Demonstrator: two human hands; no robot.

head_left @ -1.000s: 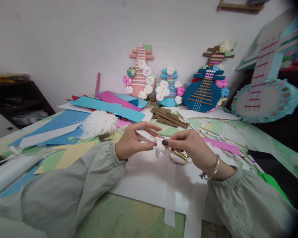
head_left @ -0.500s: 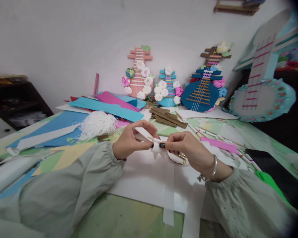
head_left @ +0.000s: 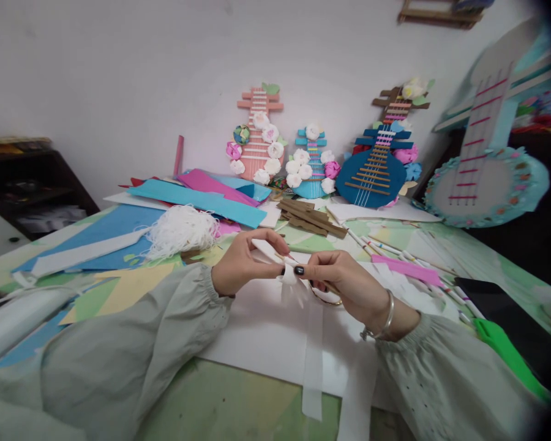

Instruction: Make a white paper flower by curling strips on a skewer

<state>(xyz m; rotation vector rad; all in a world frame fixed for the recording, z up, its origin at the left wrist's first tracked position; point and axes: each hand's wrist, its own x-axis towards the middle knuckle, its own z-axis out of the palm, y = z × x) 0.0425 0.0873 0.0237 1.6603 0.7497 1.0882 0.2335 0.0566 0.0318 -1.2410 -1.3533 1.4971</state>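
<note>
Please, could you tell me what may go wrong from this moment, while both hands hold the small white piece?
The small white piece is pinched between the left hand and the right hand; it could bend or tear under uneven pulling.
A gold ring, perhaps a scissor handle, shows just below the right hand and might catch it.
One white strip extends past the near edge of the white sheet, so the right sleeve could drag it.

craft workspace; model lutes (head_left: 371,177) along wall (head_left: 119,79); coloured sheets (head_left: 202,202)
</note>
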